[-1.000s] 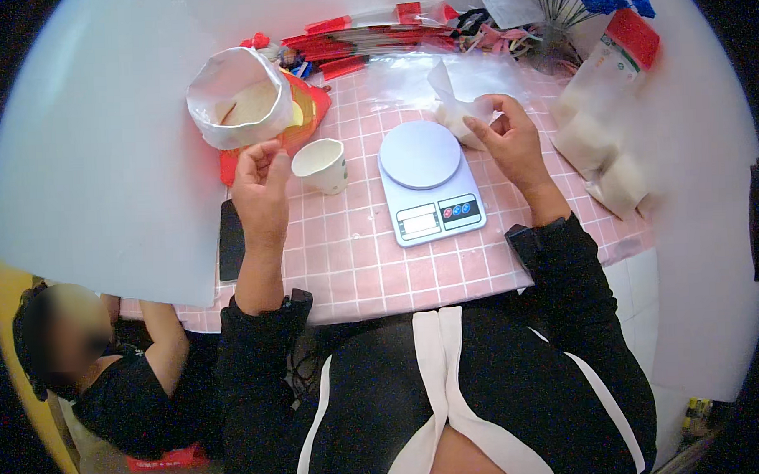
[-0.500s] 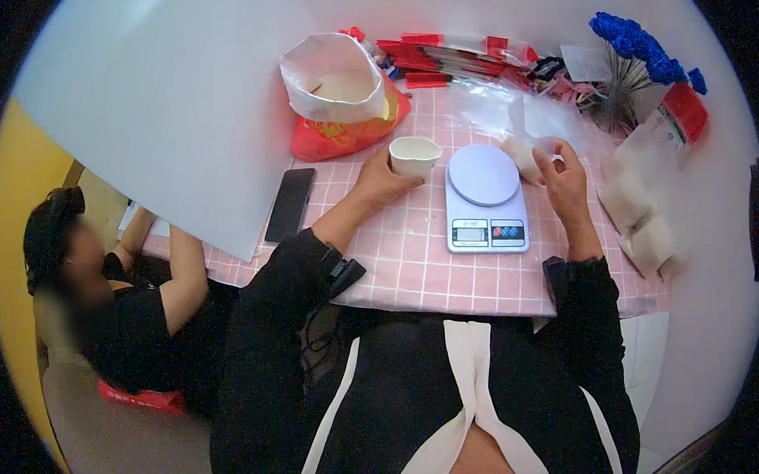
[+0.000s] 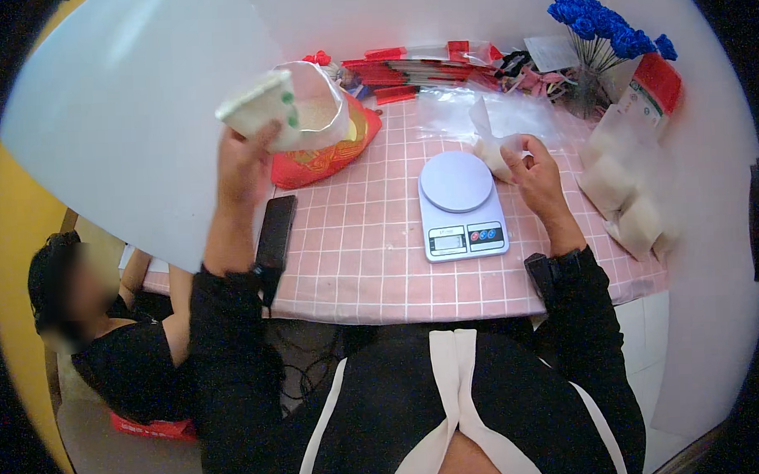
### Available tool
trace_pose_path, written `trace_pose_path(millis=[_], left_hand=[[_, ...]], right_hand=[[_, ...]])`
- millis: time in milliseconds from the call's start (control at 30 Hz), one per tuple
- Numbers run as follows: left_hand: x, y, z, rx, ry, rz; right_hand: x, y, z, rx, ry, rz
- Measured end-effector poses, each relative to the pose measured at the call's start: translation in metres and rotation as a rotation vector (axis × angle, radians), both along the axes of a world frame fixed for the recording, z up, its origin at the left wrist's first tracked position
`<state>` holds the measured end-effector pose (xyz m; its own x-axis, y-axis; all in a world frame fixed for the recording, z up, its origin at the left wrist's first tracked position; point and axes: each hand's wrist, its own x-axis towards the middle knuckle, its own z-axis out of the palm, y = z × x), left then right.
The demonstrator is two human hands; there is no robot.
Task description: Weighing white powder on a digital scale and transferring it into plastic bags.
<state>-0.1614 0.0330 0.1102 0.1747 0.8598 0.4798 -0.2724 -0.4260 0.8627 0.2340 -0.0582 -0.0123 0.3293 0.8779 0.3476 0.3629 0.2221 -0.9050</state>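
Observation:
My left hand is closed around a white paper cup with green marks. It is raised and tilted beside the mouth of a big red-and-white sack of pale grains, overlapping its near left rim. The cup's inside is hidden from this angle. In my right hand, the fingers pinch the top of a small clear plastic bag with whitish contents, which sits at the right edge of a white kitchen scale. Nothing lies on the scale's round plate.
Left of the scale lies a black phone. Filled clear bags stand at the right. Red-wrapped sticks, flat plastic bags and blue artificial flowers line the back. Another person sits at the left.
My left hand has swung left with the paper cup, from beside the scale up to the sack, and tipped the cup. My right hand keeps hold of the small bag.

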Motion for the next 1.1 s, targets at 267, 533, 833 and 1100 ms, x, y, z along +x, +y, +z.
trace_pose_path(millis=[267, 533, 833, 1100], left_hand=[[-0.020, 0.098, 0.031, -0.097, 0.450, 0.127], [-0.003, 0.154, 0.008, 0.355, 1.591, 0.356], [0.012, 0.180, -0.060, 0.653, 2.109, 0.088], [0.017, 0.178, -0.070, 0.369, 2.022, 0.291]], right_hand=[[0.003, 0.004, -0.007, 0.021, -0.067, -0.052], [0.002, -0.006, 0.011, 0.117, 0.027, -0.073], [-0.001, -0.007, 0.016, 0.078, -0.020, -0.016], [-0.003, -0.008, 0.015, 0.112, -0.053, -0.024]])
